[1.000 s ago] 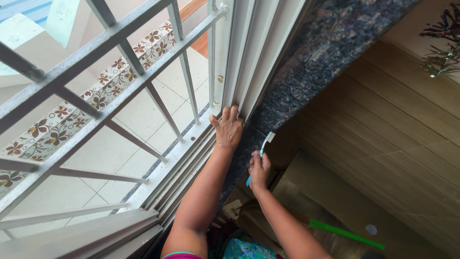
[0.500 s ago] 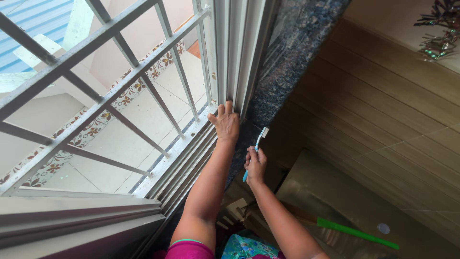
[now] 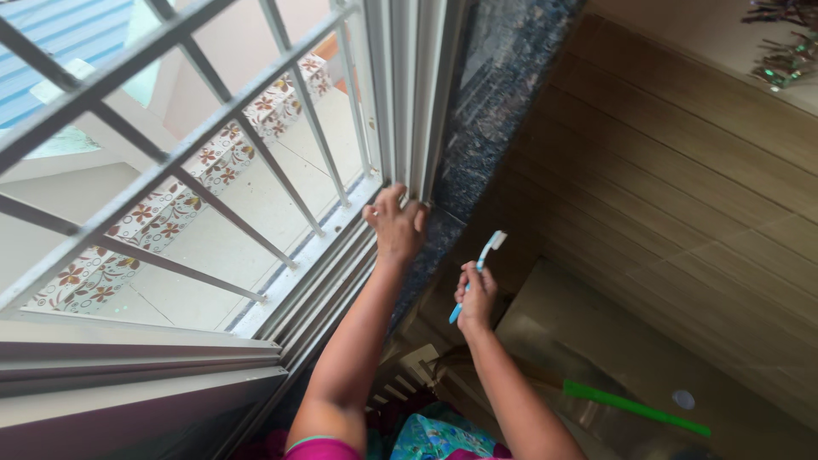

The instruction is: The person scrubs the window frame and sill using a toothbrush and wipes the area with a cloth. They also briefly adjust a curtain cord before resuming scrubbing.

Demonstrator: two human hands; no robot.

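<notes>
In the head view, the left hand [image 3: 397, 225] is pressed with curled fingers against the white aluminium sliding window frame [image 3: 407, 94] beside the dark speckled granite sill [image 3: 498, 102], while a light-blue plastic toothbrush [image 3: 478, 274] is gripped, bristles up, by the right hand [image 3: 475, 298] just to its right.
</notes>
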